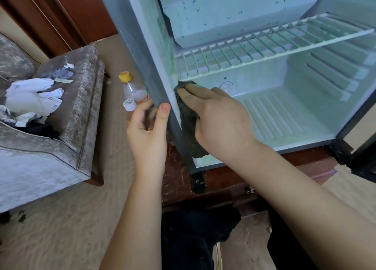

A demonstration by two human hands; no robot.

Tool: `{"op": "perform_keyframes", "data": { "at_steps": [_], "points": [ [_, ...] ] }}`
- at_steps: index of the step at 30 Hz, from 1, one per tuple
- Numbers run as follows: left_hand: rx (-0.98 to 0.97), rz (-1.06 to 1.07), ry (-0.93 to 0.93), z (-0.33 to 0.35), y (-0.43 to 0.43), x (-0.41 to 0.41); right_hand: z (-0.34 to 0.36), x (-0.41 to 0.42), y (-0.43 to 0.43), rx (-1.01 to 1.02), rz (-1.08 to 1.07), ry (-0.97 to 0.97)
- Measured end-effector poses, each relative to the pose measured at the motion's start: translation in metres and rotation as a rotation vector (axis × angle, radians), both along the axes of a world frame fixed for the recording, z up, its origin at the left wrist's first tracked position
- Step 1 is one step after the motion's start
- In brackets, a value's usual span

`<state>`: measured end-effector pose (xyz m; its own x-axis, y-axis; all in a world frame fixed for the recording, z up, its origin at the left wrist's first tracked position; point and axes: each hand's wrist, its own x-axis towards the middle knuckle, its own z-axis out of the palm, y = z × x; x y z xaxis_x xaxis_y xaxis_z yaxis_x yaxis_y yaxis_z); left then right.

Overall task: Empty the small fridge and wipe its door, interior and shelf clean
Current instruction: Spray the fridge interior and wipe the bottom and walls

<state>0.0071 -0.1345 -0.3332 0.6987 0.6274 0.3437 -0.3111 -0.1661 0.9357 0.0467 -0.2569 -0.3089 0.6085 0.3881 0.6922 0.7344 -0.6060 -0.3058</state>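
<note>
Left hand (147,127) grips the fridge edge (138,45), bottles (133,90) just behind.

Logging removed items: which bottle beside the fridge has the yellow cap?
The farther bottle, standing higher in view; the nearer bottle, beside the left hand, has a white cap.

A grey crushed-velvet upholstered armchair (50,163) stands on the left on a beige textured carpet (61,229), and a heap of white crumpled garments (32,98) lies on its seat. A smaller grey-and-white crumpled wad (64,72) sits just behind them on the chair's arm. Dark reddish-brown wooden panelling (67,11) rises behind the chair, a scuffed dark reddish-brown wooden cabinet top (223,180) crosses the middle, dusted with crumbs, and a black rumpled cloth (193,229) lies below its front edge.
</note>
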Motion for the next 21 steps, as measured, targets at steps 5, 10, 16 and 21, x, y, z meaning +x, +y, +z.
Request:
{"op": "perform_keyframes", "data": {
  "at_steps": [5,10,16,21],
  "points": [
    [0.005,0.034,0.042,0.004,-0.005,-0.004,-0.015,0.000,-0.011,-0.064,0.041,0.171],
    [0.081,0.170,0.056,0.000,-0.011,-0.012,-0.062,0.007,-0.021,-0.130,0.125,0.539],
    [0.563,0.102,-0.042,-0.010,-0.047,-0.021,-0.074,0.025,-0.076,0.125,-0.012,0.556],
    [0.683,-0.407,0.429,-0.032,-0.088,0.029,-0.069,0.032,-0.121,0.278,-0.014,0.447]
  ]
}}
